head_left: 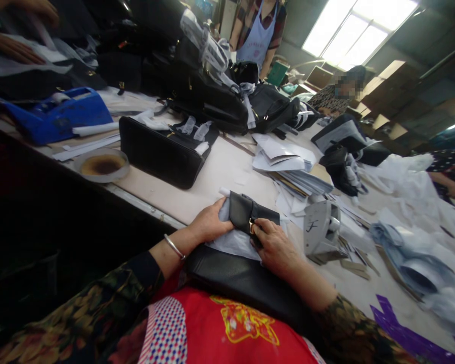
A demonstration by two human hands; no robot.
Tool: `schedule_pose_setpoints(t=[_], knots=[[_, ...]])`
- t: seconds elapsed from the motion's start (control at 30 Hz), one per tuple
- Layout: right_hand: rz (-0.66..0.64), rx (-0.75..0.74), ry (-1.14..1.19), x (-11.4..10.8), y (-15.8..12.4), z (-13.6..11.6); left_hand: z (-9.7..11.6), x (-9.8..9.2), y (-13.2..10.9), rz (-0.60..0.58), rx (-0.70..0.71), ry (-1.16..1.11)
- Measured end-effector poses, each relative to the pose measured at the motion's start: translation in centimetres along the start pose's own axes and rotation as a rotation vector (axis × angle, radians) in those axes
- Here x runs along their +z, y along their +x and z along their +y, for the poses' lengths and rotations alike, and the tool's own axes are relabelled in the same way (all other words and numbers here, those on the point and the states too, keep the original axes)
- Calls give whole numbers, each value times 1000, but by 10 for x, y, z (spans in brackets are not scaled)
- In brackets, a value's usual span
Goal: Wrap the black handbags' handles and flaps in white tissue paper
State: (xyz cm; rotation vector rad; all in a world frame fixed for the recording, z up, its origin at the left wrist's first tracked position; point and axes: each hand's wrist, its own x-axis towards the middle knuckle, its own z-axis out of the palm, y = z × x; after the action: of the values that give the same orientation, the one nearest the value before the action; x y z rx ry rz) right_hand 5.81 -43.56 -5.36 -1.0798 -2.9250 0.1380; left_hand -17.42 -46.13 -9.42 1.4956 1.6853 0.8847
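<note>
A black leather handbag (246, 275) lies against my red apron, its base towards me. White tissue paper (237, 244) shows between its body and a black flap (242, 210) with a gold clasp (251, 226). My left hand (212, 221) is closed around the left side of the handbag, thumb along the tissue. On the clasp, the bent fingers of my right hand (275, 245) pinch the flap's strap end. Those fingers partly hide the clasp.
Another black handbag (161, 151) stands ahead, left of a paper stack (288, 164). A tape dispenser (320, 230) is at right, a blue holder (56, 114) and tape roll (102, 165) at left. Black bags are heaped behind. Co-workers' hands (17, 48) show at far left.
</note>
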Motion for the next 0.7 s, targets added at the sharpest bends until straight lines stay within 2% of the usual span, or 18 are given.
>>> schedule_pose_setpoints(t=[0.2,0.37,0.5,0.7], knots=[[105,-24,317,4,2,20,1,-3,-2,1,32,17],[29,143,555,-3,5,40,1,-3,-1,-15,78,-26],[-42,250,622,-4,6,48,0,-2,-1,-16,62,8],[-52,246,595,-4,6,47,0,-3,-1,-22,54,26]])
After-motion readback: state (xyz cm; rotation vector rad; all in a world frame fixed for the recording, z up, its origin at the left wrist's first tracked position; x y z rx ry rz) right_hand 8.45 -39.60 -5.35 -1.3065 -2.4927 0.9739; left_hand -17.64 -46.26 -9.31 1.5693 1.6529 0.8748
